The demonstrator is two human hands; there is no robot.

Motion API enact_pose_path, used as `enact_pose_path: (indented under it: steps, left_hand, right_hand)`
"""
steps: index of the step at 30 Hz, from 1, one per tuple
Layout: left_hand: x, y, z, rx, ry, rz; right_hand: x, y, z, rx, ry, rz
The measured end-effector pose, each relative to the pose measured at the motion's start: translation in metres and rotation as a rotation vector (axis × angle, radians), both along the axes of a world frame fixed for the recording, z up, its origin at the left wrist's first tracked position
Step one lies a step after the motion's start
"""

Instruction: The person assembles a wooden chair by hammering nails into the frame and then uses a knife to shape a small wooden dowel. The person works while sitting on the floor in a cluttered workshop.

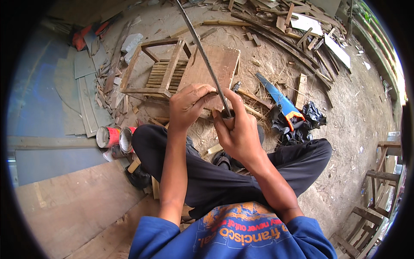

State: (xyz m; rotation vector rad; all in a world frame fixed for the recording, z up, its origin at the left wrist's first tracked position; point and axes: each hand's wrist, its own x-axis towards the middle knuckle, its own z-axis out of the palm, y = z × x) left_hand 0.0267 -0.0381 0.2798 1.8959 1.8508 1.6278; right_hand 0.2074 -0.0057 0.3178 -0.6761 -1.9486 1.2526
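Note:
I sit cross-legged on a dirt floor. My right hand (pixel 237 129) grips the lower end of a long thin grey metal rod (pixel 202 54) that slants up and away to the top of the view. My left hand (pixel 189 105) is closed beside it, its fingertips pinching something small against the rod's lower end; what it pinches is hidden by the fingers. Both hands are held together above my knees.
A small wooden slatted stool frame (pixel 157 71) lies ahead with a brown board (pixel 220 64) next to it. A blue handsaw with orange handle (pixel 280 101) rests on a black bag (pixel 308 118). Paint cans (pixel 114 137) stand at left. Scrap wood lies at the back, chair frames at right.

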Motion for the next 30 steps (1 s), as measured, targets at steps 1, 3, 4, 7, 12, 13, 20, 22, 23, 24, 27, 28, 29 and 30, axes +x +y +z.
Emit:
enact_pose_path:
  steps: [1, 3, 4, 7, 12, 13, 20, 22, 23, 24, 27, 28, 29, 30]
  left_hand:
    - [0.000, 0.000, 0.001, 0.001, 0.022, -0.001]
    - [0.003, -0.002, 0.004, -0.012, 0.022, 0.004]
    - [0.004, -0.003, 0.006, -0.021, 0.008, 0.009]
    - [0.005, 0.000, 0.008, -0.015, 0.044, 0.020]
    - [0.002, 0.005, 0.001, 0.062, -0.062, -0.013]
    - [0.001, 0.005, 0.000, 0.075, -0.064, -0.024]
    - [0.009, 0.001, 0.009, 0.002, -0.338, -0.009]
    - [0.013, -0.002, 0.017, 0.201, -0.393, -0.008]
    - [0.014, -0.004, 0.020, 0.278, -0.445, 0.007]
    - [0.014, -0.006, 0.023, 0.289, -0.435, 0.052]
    - [0.006, -0.012, 0.029, 0.248, 0.067, 0.064]
    - [0.005, -0.010, 0.028, 0.248, 0.049, 0.063]
    - [0.002, -0.012, 0.028, 0.227, 0.058, 0.081]
    - [0.000, -0.012, 0.028, 0.219, 0.061, 0.080]
  right_hand:
    - [-0.001, 0.000, 0.000, 0.005, 0.010, -0.014]
    - [-0.002, -0.001, -0.001, -0.004, 0.017, -0.026]
    - [-0.001, -0.001, -0.001, -0.012, 0.020, -0.026]
    - [-0.002, 0.001, -0.001, 0.024, 0.077, -0.055]
    - [-0.001, 0.007, 0.002, -0.007, -0.041, 0.010]
    - [-0.001, 0.007, 0.003, -0.043, -0.063, 0.018]
    - [-0.007, 0.011, -0.010, -0.044, -0.047, 0.052]
    - [-0.013, 0.010, -0.015, -0.012, 0.040, 0.030]
    - [-0.015, 0.010, -0.018, 0.009, 0.058, 0.020]
    - [-0.018, 0.010, -0.020, 0.029, 0.075, 0.012]
    - [-0.020, 0.008, -0.022, 0.048, 0.036, 0.019]
    - [-0.021, 0.008, -0.022, 0.035, 0.009, 0.030]
    - [-0.021, 0.008, -0.021, 0.023, -0.017, 0.041]
    - [-0.022, 0.009, -0.021, 0.044, 0.002, 0.032]
